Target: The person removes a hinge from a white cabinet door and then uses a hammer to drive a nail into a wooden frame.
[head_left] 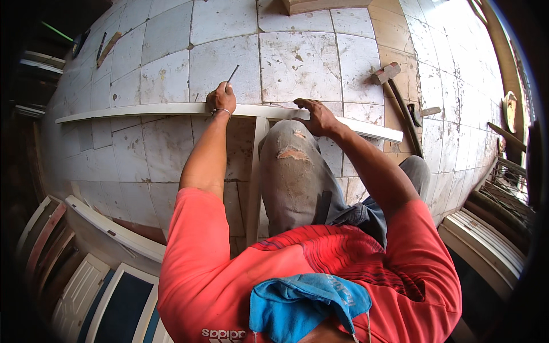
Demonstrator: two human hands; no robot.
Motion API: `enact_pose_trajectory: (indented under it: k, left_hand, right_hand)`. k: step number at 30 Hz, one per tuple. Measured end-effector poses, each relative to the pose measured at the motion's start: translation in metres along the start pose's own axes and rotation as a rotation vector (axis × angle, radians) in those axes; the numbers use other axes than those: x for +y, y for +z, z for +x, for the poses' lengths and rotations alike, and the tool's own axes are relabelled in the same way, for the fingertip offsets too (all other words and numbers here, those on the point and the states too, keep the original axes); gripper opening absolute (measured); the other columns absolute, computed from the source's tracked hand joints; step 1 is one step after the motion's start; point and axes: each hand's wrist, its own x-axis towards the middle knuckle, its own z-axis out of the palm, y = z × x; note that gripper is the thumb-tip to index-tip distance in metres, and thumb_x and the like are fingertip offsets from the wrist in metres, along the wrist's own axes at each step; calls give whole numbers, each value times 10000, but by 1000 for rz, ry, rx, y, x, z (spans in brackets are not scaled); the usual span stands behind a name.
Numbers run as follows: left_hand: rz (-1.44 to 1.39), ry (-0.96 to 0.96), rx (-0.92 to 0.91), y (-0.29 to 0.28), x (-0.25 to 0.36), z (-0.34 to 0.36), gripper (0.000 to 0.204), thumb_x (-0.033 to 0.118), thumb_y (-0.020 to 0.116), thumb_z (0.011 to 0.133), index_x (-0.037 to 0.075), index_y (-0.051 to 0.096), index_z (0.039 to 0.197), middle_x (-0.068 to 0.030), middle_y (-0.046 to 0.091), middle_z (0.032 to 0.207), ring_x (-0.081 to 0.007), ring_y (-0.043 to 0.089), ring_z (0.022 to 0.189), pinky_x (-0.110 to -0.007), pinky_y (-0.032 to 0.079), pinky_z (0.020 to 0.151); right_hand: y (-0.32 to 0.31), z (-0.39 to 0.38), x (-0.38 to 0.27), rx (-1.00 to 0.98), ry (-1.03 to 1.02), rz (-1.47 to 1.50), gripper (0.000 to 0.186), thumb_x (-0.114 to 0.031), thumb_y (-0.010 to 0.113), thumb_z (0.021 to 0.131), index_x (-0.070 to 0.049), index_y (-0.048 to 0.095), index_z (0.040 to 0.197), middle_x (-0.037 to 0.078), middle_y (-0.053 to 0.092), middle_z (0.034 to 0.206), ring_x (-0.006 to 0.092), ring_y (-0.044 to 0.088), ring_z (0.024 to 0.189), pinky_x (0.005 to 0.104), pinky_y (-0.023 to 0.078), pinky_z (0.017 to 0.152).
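Observation:
My left hand (pixel 220 98) is closed round a thin dark metal rod (pixel 234 73) that sticks up past the fingers; its exact kind I cannot make out. The fist rests on a long white wooden strip (pixel 154 110) lying crosswise ahead of me. A second white strip (pixel 258 148) meets it at about a right angle and runs back toward my body. My right hand (pixel 318 117) lies over the long strip beside my bent knee (pixel 291 166). Its fingers are spread, with no object visible in them.
To the right, a hammer (pixel 386 73) with a blocky head and dark handle lies on the tiled floor (pixel 223 63), near a smaller tool (pixel 424 112). A wooden piece (pixel 326 6) stands ahead. White frames (pixel 120 306) lean behind at left; slatted pieces (pixel 486 251) are at right.

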Motion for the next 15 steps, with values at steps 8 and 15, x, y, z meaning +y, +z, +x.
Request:
enact_pose_trajectory:
  k: [8, 15]
  left_hand:
    - [115, 13, 157, 7, 31, -1, 215, 319, 538, 929, 153, 661, 989, -93, 706, 933, -330, 643, 896, -493, 467, 805]
    - [180, 21, 84, -5, 29, -1, 213, 318, 541, 931, 157, 667, 993, -63, 698, 935, -313, 644, 896, -485, 467, 806]
  right_hand:
    - [36, 72, -10, -95, 127, 121, 778, -593, 717, 797, 17, 599, 1265, 241, 633, 1227, 383, 605, 1154, 428, 471, 1007]
    - [68, 83, -20, 145, 80, 30, 412, -440, 762, 798, -34, 708, 837, 143, 687, 860, 324, 657, 888, 406, 521, 823]
